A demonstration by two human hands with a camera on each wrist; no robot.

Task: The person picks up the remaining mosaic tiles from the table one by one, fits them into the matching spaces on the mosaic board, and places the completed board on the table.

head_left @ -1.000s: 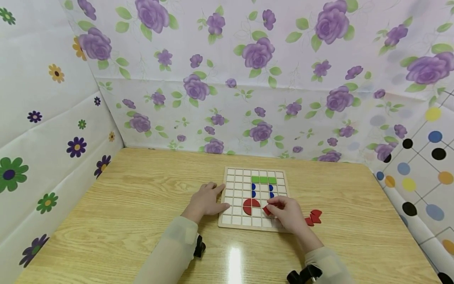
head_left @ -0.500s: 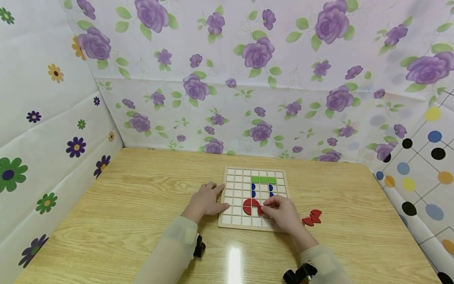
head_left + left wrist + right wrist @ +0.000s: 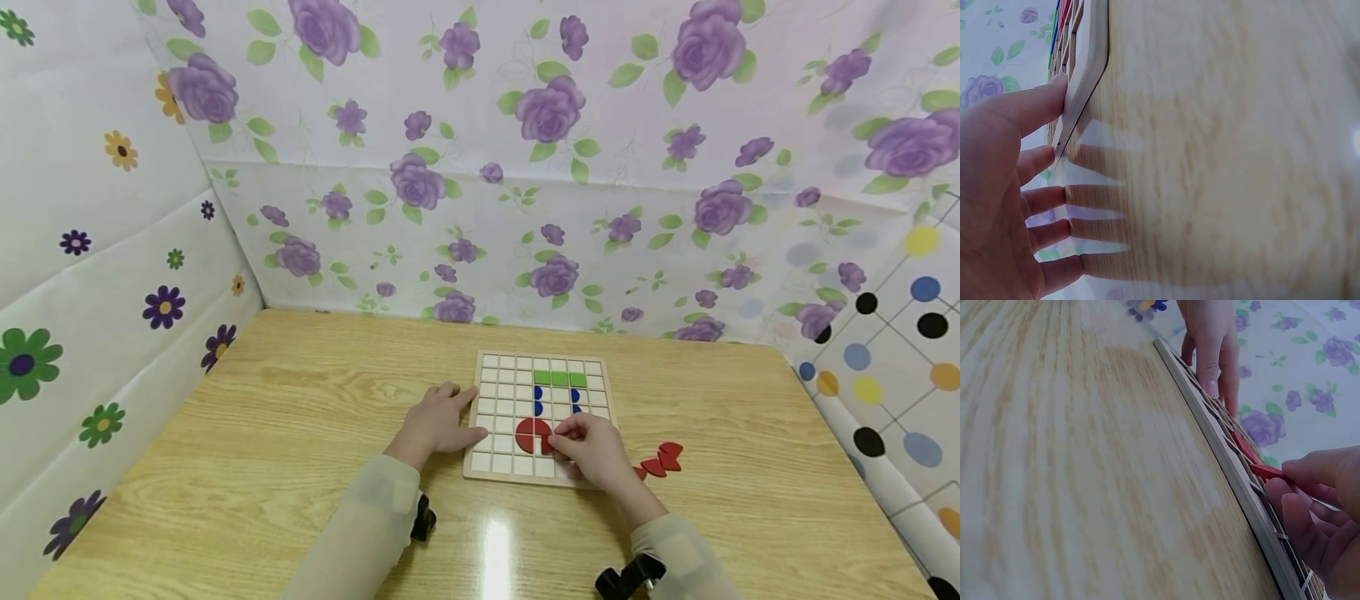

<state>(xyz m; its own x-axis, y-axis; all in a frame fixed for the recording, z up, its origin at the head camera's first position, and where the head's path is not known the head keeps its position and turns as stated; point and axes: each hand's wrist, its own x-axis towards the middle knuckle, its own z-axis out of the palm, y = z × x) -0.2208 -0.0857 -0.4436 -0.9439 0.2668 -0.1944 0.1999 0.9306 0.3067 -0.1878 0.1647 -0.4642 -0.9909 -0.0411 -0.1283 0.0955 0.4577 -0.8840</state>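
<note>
A wooden grid board (image 3: 492,472) lies on the table, with green squares (image 3: 560,379) in an upper row and blue half-circles (image 3: 538,400) in two columns below. Red quarter-circle pieces (image 3: 525,429) form most of a disc in its lower middle. My right hand (image 3: 596,450) pinches another red quarter piece (image 3: 1266,472) between thumb and index finger, tilted over the cell at the disc's lower right. My left hand (image 3: 438,422) rests at the board's left edge, thumb on the frame (image 3: 1085,75) and fingers spread along the side.
Several loose red pieces (image 3: 663,461) lie on the wooden table (image 3: 315,400) to the right of the board, partly behind my right hand. A floral cloth (image 3: 465,208) hangs behind the table, with patterned cloths on both sides.
My right hand has moved left with the red quarter piece, from beside the disc to its lower-right gap. My left hand has stayed at the board's edge.
</note>
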